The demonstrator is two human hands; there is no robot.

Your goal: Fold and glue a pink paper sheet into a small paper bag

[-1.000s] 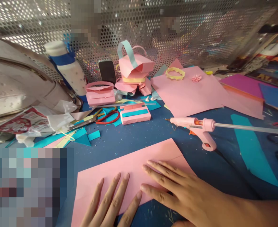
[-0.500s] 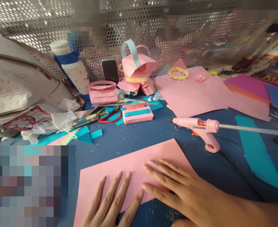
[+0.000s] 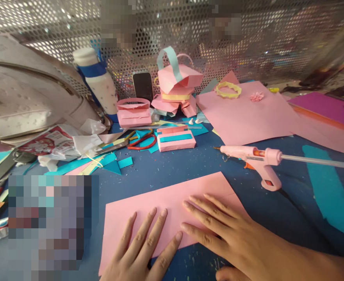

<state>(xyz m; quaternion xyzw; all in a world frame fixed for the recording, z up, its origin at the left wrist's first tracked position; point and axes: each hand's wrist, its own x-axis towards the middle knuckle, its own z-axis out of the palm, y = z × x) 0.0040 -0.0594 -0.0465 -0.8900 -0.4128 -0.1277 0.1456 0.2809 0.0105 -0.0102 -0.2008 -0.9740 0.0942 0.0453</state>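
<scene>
A folded pink paper sheet (image 3: 160,203) lies on the blue table near the front edge. My left hand (image 3: 142,249) rests flat on its lower part, fingers stretched out and pointing away from me. My right hand (image 3: 227,234) lies flat on the sheet's right end, fingers spread and pointing left, close to the left fingertips. Neither hand holds anything. A pink hot glue gun (image 3: 253,160) lies on its side just beyond the sheet to the right, its nozzle pointing left.
Several small pink paper bags (image 3: 174,138) stand at the back with red-handled scissors (image 3: 136,142), teal scraps and a phone (image 3: 143,86). A white bottle (image 3: 97,82) and grey bag (image 3: 28,97) are at left. Large pink sheets (image 3: 248,117) and a teal strip (image 3: 330,187) are at right.
The view has shifted so everything sits slightly further right. Both hands stay flat on the pink sheet, and its right-hand flap now lies flatter.
</scene>
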